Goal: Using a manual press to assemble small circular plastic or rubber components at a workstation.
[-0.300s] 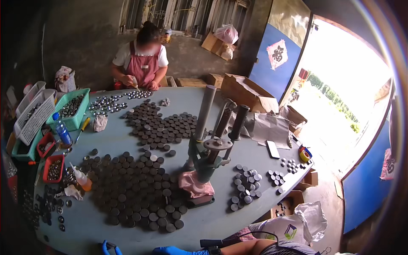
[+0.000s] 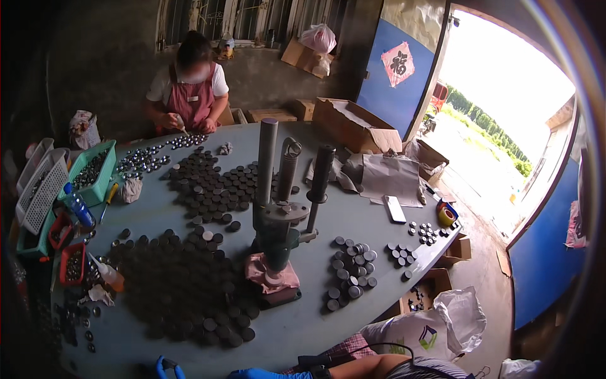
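A: Starting at the left, what's on the tabletop (image 2: 353, 221)?

B: I see white and green baskets (image 2: 95, 170) at the far edge, small red trays (image 2: 71, 262) nearer me, then a wide spread of dark round discs (image 2: 183, 290) across the near left.

A: And the hands?

B: My left hand (image 2: 268, 374), in a blue glove, just shows at the bottom rim, near the closest discs. I can't tell how far its fingers are spread or whether it has hold of anything. My right hand isn't in the picture; only a forearm shows.

A: How would the discs handle?

B: Probably metal: small, stiff, heavy for their size, a bit slick. I'd pinch one by its rim between thumb and finger.

A: Further right?

B: A hand press (image 2: 278, 246) stands mid-table, a smaller pile of discs (image 2: 350, 271) beside it, then a cardboard box (image 2: 353, 123). A person in a pink apron (image 2: 189, 95) works across the table
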The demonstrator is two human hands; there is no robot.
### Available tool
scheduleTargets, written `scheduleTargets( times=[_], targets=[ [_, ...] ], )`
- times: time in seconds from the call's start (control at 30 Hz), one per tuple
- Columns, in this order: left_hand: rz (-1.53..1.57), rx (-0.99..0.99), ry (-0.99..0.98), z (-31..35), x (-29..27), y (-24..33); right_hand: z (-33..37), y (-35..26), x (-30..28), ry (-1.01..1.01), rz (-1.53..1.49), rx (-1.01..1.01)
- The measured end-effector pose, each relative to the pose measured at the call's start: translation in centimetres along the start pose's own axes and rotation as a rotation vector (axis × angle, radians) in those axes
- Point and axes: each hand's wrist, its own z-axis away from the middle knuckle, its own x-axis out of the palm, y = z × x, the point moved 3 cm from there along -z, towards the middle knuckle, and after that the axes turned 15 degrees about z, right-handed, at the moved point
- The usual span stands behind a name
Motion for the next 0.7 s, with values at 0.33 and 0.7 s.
scheduleTargets(
  times=[0.33, 0.7],
  targets=[
    [0.024, 0.077, -0.261, 5.7, 11.3, 4.6, 8.5, 6.4, -15.0, 0.620, 0.005, 0.142],
    [0.078, 0.299, -1.055, 12.5, 29.5, 9.5, 21.1, 15.3, -32.3, 1.265, 0.236, 0.342]
  ],
)
